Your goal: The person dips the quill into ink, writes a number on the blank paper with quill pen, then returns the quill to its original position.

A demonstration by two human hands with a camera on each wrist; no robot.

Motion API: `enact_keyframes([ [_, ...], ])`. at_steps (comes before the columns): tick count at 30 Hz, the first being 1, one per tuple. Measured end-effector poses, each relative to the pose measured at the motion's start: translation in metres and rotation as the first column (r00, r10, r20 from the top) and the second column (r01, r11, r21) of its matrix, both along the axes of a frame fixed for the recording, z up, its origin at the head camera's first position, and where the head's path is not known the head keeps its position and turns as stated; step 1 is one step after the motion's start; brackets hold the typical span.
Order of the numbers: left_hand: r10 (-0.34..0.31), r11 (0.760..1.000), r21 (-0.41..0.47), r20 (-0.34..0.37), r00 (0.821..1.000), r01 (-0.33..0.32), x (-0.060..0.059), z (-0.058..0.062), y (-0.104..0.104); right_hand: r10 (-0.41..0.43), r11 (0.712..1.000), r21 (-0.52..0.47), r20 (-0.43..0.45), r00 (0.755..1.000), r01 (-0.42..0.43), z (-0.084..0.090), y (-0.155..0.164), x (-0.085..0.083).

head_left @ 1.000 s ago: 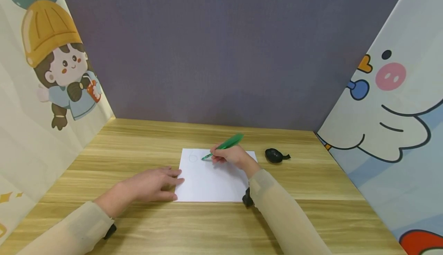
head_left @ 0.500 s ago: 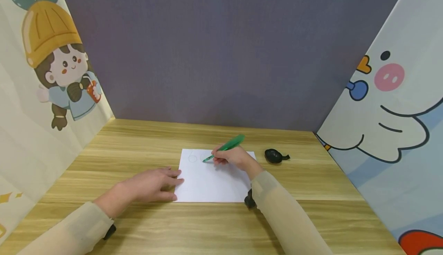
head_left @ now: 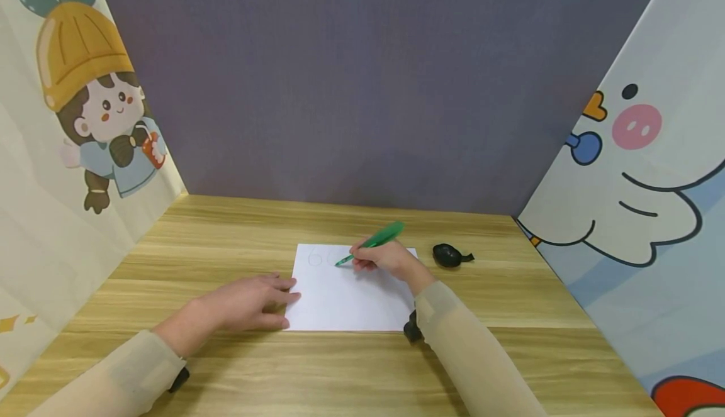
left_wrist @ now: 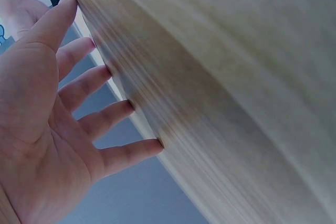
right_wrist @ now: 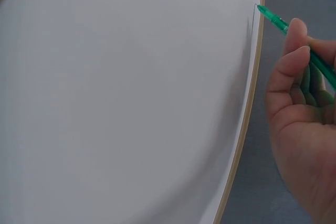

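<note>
A white sheet of paper [head_left: 345, 304] lies on the wooden table, with a faint green mark like a 6 near its upper left and a second curved stroke beside it. My right hand [head_left: 387, 258] pinches a green pen [head_left: 381, 236], its tip down on the paper by that second stroke. In the right wrist view the pen [right_wrist: 273, 18] runs between thumb and fingers, the other fingers curled in. My left hand [head_left: 252, 300] rests with spread fingers at the sheet's left edge; in the left wrist view its fingertips [left_wrist: 152, 144] touch the surface.
A small black object with a short tail [head_left: 449, 255] lies on the table right of the paper. A grey panel [head_left: 351, 90] rises behind the wooden table [head_left: 238, 234]. Printed cartoon walls stand at left and right.
The right hand and pen have shifted slightly to the right, the pen tip drawing down along a curve. More of the second stroke shows now. My left hand stays in place.
</note>
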State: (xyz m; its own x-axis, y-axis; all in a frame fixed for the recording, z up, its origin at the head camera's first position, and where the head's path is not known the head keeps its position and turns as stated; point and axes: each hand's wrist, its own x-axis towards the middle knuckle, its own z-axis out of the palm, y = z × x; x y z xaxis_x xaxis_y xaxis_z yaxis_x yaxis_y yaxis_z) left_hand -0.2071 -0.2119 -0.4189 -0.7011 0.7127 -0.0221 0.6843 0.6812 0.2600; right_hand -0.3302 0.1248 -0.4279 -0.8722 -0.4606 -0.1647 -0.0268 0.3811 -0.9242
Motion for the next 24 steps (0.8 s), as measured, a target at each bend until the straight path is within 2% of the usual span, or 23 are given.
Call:
enact_keyframes([
  [13,-0.001,1.0,-0.005,-0.004,1.0,0.001,-0.0024,-0.0031,-0.0012,-0.002,1.0,-0.008,-0.014,1.0,0.002,-0.0007,0.0059,0.0003],
  [24,0.004,1.0,-0.01,-0.004,1.0,-0.004,-0.0023,-0.0028,-0.0002,-0.043,0.999,-0.023,-0.028,0.999,0.043,-0.0008,0.0065,-0.0013],
])
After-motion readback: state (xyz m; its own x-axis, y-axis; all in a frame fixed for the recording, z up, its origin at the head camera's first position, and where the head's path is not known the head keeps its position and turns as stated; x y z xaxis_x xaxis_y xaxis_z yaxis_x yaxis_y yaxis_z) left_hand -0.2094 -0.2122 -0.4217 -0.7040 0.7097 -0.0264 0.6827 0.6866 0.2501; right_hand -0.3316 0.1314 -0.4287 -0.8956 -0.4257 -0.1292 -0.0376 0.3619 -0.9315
